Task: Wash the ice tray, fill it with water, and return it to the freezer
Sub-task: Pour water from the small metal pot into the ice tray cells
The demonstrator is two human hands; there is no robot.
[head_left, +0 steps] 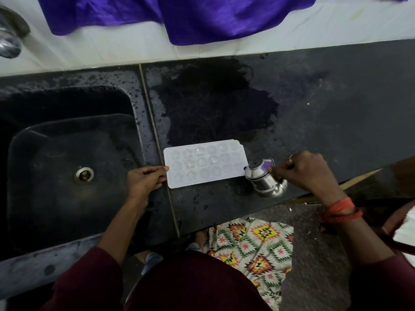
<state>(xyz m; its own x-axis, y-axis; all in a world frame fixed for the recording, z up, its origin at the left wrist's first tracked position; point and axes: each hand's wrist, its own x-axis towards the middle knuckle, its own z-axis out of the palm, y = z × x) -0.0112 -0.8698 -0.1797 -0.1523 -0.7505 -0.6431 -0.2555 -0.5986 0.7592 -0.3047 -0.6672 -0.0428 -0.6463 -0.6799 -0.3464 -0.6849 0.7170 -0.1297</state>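
Tilting steel pot (265, 178) toward ice tray (203, 163), right hand (303, 171); left hand (146, 179) steadying tray.

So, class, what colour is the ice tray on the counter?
White, translucent at the shaped cells; the ice tray shows clearly in the head view, against the black counter.

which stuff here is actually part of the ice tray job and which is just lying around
In use:
ice tray, steadied by left hand
steel pot, tilted in right hand
sink

Lying about:
purple cloth
patterned cloth on floor
wet patch on counter
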